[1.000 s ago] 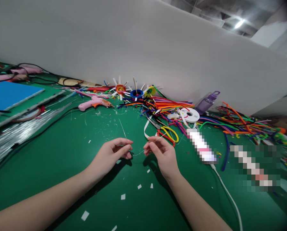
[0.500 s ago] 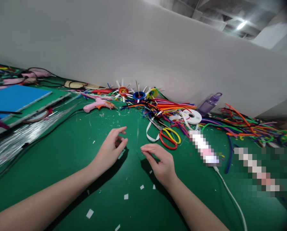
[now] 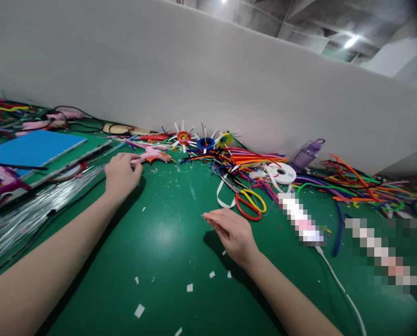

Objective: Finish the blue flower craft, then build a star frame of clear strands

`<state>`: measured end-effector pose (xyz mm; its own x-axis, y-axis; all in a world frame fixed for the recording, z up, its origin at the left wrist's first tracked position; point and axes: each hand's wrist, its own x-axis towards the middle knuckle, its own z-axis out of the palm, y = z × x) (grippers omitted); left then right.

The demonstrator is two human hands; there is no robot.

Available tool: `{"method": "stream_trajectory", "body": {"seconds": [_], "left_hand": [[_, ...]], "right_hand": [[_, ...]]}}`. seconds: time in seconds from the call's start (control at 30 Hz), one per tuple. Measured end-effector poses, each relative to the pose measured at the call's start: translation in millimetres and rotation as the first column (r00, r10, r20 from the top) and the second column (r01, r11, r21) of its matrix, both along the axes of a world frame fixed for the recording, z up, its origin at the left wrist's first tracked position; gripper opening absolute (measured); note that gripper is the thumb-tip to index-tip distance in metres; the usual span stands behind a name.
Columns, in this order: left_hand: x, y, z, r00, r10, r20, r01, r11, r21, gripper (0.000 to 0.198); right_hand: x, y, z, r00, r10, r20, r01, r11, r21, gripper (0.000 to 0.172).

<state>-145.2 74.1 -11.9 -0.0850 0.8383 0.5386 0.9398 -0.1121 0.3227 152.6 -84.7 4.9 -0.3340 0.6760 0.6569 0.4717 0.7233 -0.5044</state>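
My left hand [image 3: 121, 174] is stretched out to the far left of the green mat [image 3: 166, 238]. Its fingers curl over the rear of a pink glue gun [image 3: 155, 155] with an orange tip. My right hand [image 3: 231, 232] hovers low over the middle of the mat, thumb and fingers pinched together on a very thin wire [image 3: 204, 216] that barely shows. Red and yellow handled scissors [image 3: 247, 201] lie just beyond the right hand, on a loop of white ribbon [image 3: 223, 198].
A heap of coloured pipe cleaners [image 3: 253, 161] runs along the white wall. Nearby are a white ribbon spool [image 3: 283, 173], a purple bottle [image 3: 308, 154], paper-petal flowers [image 3: 205, 142], a blue board [image 3: 33, 148], silvery strips [image 3: 26, 210], a white cable [image 3: 341, 289] and paper scraps [image 3: 190, 287].
My left hand let go of the wire and moved far left and away to the glue gun. The right hand stayed nearly in place, still pinched.
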Motion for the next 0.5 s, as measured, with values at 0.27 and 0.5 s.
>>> {"method": "stream_trajectory", "body": {"seconds": [0.27,0.5], "left_hand": [[-5.3,9.2,-10.2,0.983,0.088,-0.164,-0.087,0.996,0.013,0.043],[-0.8,23.6,-16.0,0.965,0.069,-0.252,-0.071,0.998,0.001,0.050]], "right_hand": [[-14.3,22.9,7.6,0.983,-0.099,-0.158,0.080,0.989,-0.122,0.015],[-14.7,37.7,-10.5,0.968,-0.154,-0.199,0.128,0.982,-0.138,0.018]]}}
